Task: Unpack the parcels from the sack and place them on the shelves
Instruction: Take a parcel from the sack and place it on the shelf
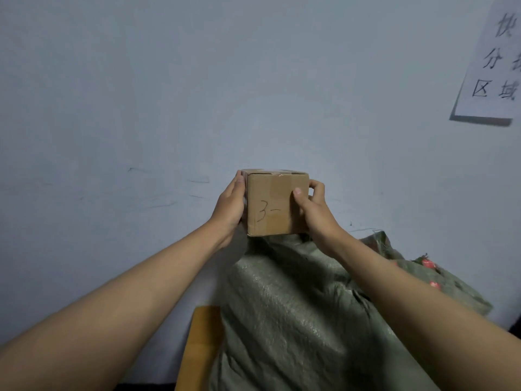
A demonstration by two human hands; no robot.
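A small brown cardboard parcel with "3-" handwritten on its near face is held up in front of the wall, just above the sack's top. My left hand holds its left side with the fingers laid along it. My right hand grips the right side, thumb on the near face and fingers curled behind. Below the parcel stands the green woven sack, bulging and crumpled. No shelves are in view.
A plain grey-white wall fills the background. A paper sign with handwritten characters hangs at the upper right. A light wooden piece shows at the sack's lower left. Red-printed sack fabric folds out at the right.
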